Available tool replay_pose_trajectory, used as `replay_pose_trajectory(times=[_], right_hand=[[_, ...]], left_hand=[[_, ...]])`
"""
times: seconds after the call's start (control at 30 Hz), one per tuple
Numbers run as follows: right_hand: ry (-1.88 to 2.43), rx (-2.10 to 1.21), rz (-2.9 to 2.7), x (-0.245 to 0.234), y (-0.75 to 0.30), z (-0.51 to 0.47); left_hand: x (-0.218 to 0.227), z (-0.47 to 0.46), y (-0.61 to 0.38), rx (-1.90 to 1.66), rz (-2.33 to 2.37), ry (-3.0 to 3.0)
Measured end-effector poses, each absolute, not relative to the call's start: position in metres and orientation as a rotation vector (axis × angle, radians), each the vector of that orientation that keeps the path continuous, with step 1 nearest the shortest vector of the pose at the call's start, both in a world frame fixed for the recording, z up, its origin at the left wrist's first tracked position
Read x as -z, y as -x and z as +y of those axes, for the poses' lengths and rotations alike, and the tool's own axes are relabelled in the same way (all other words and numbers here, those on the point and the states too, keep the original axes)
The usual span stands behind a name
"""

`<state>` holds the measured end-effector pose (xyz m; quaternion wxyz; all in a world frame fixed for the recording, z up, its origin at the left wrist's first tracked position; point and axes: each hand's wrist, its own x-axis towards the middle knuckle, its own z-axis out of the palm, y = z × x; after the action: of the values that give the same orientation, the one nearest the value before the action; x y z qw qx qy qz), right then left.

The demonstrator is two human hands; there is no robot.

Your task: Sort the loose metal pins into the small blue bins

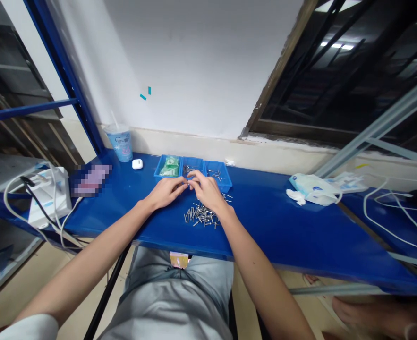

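Left hand: the hand (165, 192) reaches in from the left, its fingers (182, 187) curled and closing toward the other hand. I cannot tell whether they hold anything.

Right hand: the hand (206, 190) sits above the loose nails (201, 216), its fingertips (191, 180) almost meeting those of the left hand. Any small item between them is too small to tell.

Things: the nails lie in a loose heap on the blue tabletop (265, 231), just below the hands and close to the front edge. Three blue trays (217, 174) stand side by side beyond the hands. The middle and right trays hold a few nails; the left holds green packets (169, 166).

Rest: a plastic cup (119, 144), a small white case (137, 164), a white charger (48, 198) with cables, and wrapped packs (312, 189).

Risk: a nail knocked by a wrist could roll off the front edge. A sharp tip could prick a fingertip.
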<state>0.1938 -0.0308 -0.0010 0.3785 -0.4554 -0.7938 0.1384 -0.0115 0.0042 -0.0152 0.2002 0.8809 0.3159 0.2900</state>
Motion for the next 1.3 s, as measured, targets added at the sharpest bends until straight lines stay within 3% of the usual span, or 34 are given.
replay_pose_trajectory(times=[0.73, 0.93, 1.1, 1.3], right_hand=[[1.23, -0.254, -2.094, 0.004, -0.196, -0.028], [1.187, -0.073, -2.066, 0.002, -0.197, -0.029], [1.152, 0.086, -1.838, -0.008, -0.204, -0.034], [1.133, 0.315, -1.364, -0.015, -0.213, -0.038]], left_hand=[[0.01, 0.002, 0.011, -0.937, 0.961, -2.45], [0.009, 0.0, 0.009, -1.004, 0.977, -2.41], [0.008, 0.0, 0.009, -1.061, 0.931, -2.362], [0.012, 0.0, 0.006, -0.835, 0.875, -2.438]])
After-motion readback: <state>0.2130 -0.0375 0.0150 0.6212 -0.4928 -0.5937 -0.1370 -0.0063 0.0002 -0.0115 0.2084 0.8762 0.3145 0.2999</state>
